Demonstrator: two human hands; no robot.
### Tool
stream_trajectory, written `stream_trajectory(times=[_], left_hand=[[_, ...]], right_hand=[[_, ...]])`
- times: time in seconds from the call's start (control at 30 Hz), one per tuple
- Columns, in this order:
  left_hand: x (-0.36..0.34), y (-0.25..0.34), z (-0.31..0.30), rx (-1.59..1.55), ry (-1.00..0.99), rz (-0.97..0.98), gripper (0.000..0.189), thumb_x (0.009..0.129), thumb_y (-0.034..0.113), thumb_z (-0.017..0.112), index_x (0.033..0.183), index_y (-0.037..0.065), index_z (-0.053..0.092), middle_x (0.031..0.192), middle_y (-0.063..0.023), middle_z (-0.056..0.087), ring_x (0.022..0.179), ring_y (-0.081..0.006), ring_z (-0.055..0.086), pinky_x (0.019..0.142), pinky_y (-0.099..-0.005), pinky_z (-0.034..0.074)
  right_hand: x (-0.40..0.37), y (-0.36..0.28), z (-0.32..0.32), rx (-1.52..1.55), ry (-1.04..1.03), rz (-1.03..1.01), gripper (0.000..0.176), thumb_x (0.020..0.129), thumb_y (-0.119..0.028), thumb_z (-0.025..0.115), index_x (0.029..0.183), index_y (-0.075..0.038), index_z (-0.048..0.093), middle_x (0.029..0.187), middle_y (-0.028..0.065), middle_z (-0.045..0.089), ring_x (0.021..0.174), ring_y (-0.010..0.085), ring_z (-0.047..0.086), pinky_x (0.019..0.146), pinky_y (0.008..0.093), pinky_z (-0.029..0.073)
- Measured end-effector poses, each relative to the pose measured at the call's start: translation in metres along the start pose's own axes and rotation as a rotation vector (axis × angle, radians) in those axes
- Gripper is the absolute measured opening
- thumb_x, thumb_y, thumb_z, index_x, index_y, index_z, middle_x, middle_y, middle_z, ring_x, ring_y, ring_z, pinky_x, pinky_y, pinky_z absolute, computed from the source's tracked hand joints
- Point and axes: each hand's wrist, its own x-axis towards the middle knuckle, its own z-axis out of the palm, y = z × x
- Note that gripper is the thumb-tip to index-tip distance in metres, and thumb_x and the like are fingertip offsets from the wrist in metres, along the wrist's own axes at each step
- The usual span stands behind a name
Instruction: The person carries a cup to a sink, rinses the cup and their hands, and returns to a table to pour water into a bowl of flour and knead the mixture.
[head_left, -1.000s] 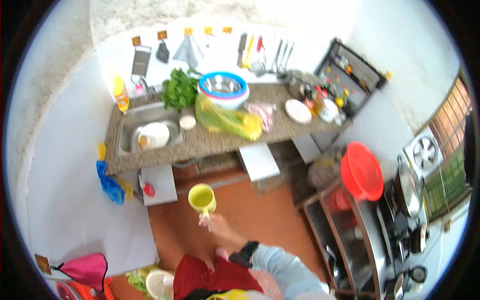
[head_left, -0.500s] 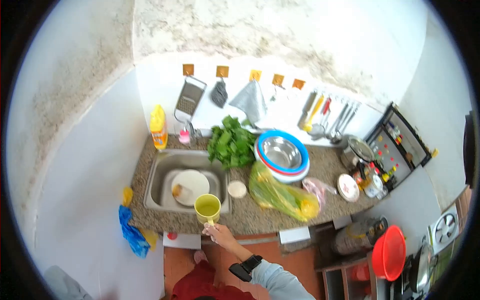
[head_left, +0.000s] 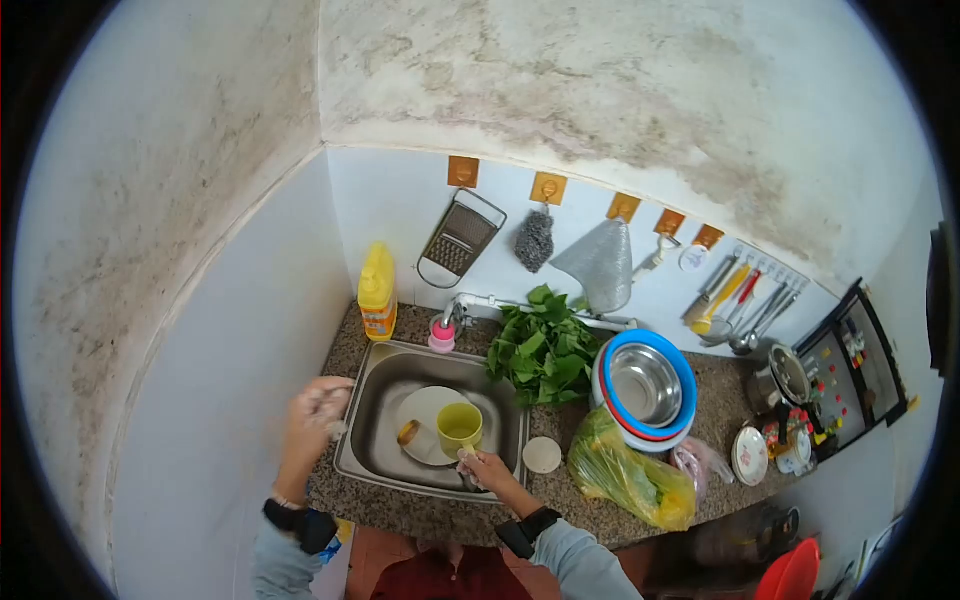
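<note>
My right hand is closed on the handle of a yellow-green mug, held upright over the sink. White suds show on both hands. My left hand, a little blurred, is at the sink's left edge with its fingers apart and nothing visible in them. A white plate lies in the basin under the mug. On the plate rests a small yellow-brown piece, perhaps a sponge. The faucet, with a pink nozzle, stands behind the basin.
Leafy greens lie right of the sink, beside nested basins and a yellow-green plastic bag. A round whitish lid or dish sits near the sink. A yellow bottle stands behind left. A grater hangs on the wall.
My left hand has come into view at the sink's left side. The mug in my right hand has moved from the sink's front edge to over the plate. The view has shifted left.
</note>
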Motion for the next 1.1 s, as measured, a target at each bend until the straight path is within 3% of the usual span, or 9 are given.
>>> stream_trajectory(times=[0.17, 0.33, 0.4, 0.5, 0.57, 0.63, 0.73, 0.9, 1.1], left_hand=[[0.090, -0.119, 0.039, 0.144, -0.185, -0.129, 0.014, 0.087, 0.013, 0.058, 0.098, 0.005, 0.064, 0.074, -0.0013, 0.060, 0.063, -0.0080, 0.053, 0.059, -0.0246, 0.045], [0.144, -0.195, 0.076, 0.601, -0.336, 0.182, 0.021, 0.082, 0.016, 0.060, 0.100, 0.005, 0.064, 0.088, -0.0130, 0.066, 0.077, -0.0233, 0.064, 0.070, -0.0337, 0.050], [0.134, -0.214, 0.102, 0.506, -0.334, 0.099, 0.021, 0.082, 0.017, 0.061, 0.099, 0.005, 0.064, 0.089, -0.0134, 0.067, 0.079, -0.0237, 0.064, 0.071, -0.0339, 0.050], [0.118, -0.225, 0.159, 0.302, -0.279, 0.128, 0.027, 0.083, 0.016, 0.060, 0.108, 0.005, 0.062, 0.085, -0.0103, 0.067, 0.072, -0.0174, 0.063, 0.066, -0.0310, 0.049], [0.116, -0.172, 0.192, 0.171, -0.273, -0.165, 0.037, 0.083, 0.024, 0.061, 0.114, 0.005, 0.057, 0.087, -0.0146, 0.065, 0.077, -0.0257, 0.064, 0.071, -0.0346, 0.049], [0.136, -0.185, 0.231, 0.055, -0.151, -0.098, 0.051, 0.084, 0.027, 0.061, 0.126, 0.003, 0.047, 0.086, -0.0164, 0.064, 0.076, -0.0262, 0.063, 0.071, -0.0355, 0.048], [0.170, -0.170, 0.276, 0.090, -0.049, -0.285, 0.063, 0.084, 0.027, 0.060, 0.136, 0.004, 0.034, 0.096, -0.0220, 0.063, 0.086, -0.0318, 0.062, 0.078, -0.0397, 0.047], [0.202, -0.157, 0.290, 0.205, 0.209, -0.408, 0.074, 0.086, 0.027, 0.057, 0.143, 0.007, 0.015, 0.118, -0.0271, 0.055, 0.105, -0.0440, 0.054, 0.090, -0.0477, 0.042], [0.203, -0.163, 0.290, 0.126, 0.261, -0.416, 0.046, 0.087, 0.025, 0.056, 0.128, 0.015, 0.037, 0.104, -0.0237, 0.060, 0.093, -0.0417, 0.059, 0.080, -0.0476, 0.043]], right_hand=[[0.018, -0.022, -0.013, -0.134, -0.078, 0.050, 0.043, 0.091, -0.045, 0.051, 0.081, -0.004, 0.061, 0.058, -0.0033, 0.046, 0.049, 0.0054, 0.041, 0.044, 0.0214, 0.033], [0.039, -0.003, -0.022, -0.071, -0.080, 0.096, 0.042, 0.090, -0.045, 0.053, 0.080, -0.004, 0.062, 0.061, -0.0021, 0.051, 0.051, 0.0055, 0.044, 0.046, 0.0217, 0.035], [0.048, 0.018, -0.028, -0.124, -0.063, 0.054, 0.042, 0.090, -0.045, 0.053, 0.081, -0.004, 0.062, 0.062, -0.0022, 0.053, 0.052, 0.0057, 0.045, 0.047, 0.0222, 0.036], [0.051, 0.024, -0.035, -0.187, -0.042, 0.093, 0.038, 0.089, -0.041, 0.056, 0.086, -0.004, 0.063, 0.068, -0.0007, 0.057, 0.058, 0.0087, 0.051, 0.055, 0.0240, 0.041], [0.057, 0.043, -0.033, -0.204, -0.051, 0.177, 0.034, 0.089, -0.037, 0.058, 0.090, -0.003, 0.063, 0.073, 0.0008, 0.060, 0.062, 0.0115, 0.054, 0.061, 0.0252, 0.045], [0.081, 0.098, -0.031, -0.232, -0.058, -0.003, 0.025, 0.084, -0.022, 0.064, 0.099, -0.002, 0.062, 0.087, 0.0041, 0.063, 0.078, 0.0153, 0.058, 0.076, 0.0277, 0.046], [0.080, 0.073, -0.019, -0.528, -0.015, -0.566, 0.026, 0.079, -0.007, 0.065, 0.104, 0.000, 0.060, 0.097, 0.0066, 0.063, 0.089, 0.0162, 0.056, 0.085, 0.0292, 0.044], [0.101, 0.070, -0.010, -0.423, -0.051, -0.538, 0.026, 0.080, -0.008, 0.064, 0.104, 0.000, 0.060, 0.097, 0.0072, 0.063, 0.088, 0.0170, 0.057, 0.084, 0.0296, 0.044], [0.149, 0.040, -0.005, -0.352, -0.054, -0.546, 0.026, 0.080, -0.010, 0.064, 0.103, 0.000, 0.060, 0.095, 0.0079, 0.063, 0.087, 0.0180, 0.057, 0.083, 0.0302, 0.044]])
